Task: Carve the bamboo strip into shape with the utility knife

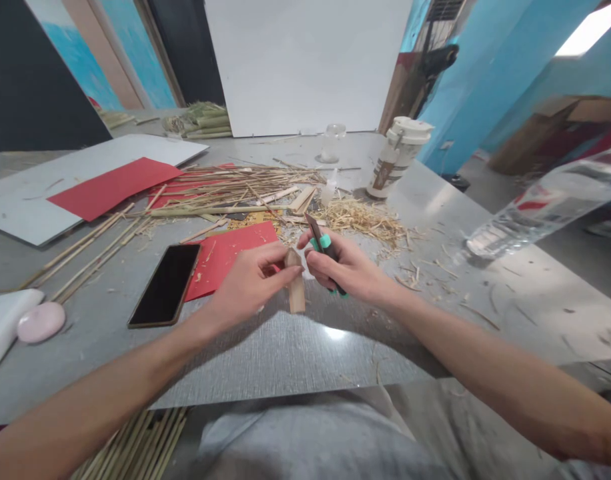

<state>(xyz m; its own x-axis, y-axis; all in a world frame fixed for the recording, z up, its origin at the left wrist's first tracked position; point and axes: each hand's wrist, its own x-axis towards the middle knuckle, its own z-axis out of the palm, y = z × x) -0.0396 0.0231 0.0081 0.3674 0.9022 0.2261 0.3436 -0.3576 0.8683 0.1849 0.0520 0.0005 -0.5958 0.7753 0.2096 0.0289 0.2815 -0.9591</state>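
My left hand [250,277] pinches a flat, pale strip of straw or wood [297,297] between thumb and fingers; its lower end points toward me. My right hand [348,267] is wrapped round a black and green utility knife [325,245], its blade end pointing up and away. The two hands are close together above the grey table [265,367], with the knife just right of the strip. Beneath and beside my left hand lies a red sheet [230,257]. A heap of straw shavings [363,222] sits beyond my right hand.
A black phone [165,285] lies left of my left hand. Long dry stalks [225,183] spread across the back. A white-lidded cup [399,157] and a small glue bottle [329,187] stand behind; a large plastic bottle [545,207] is at right.
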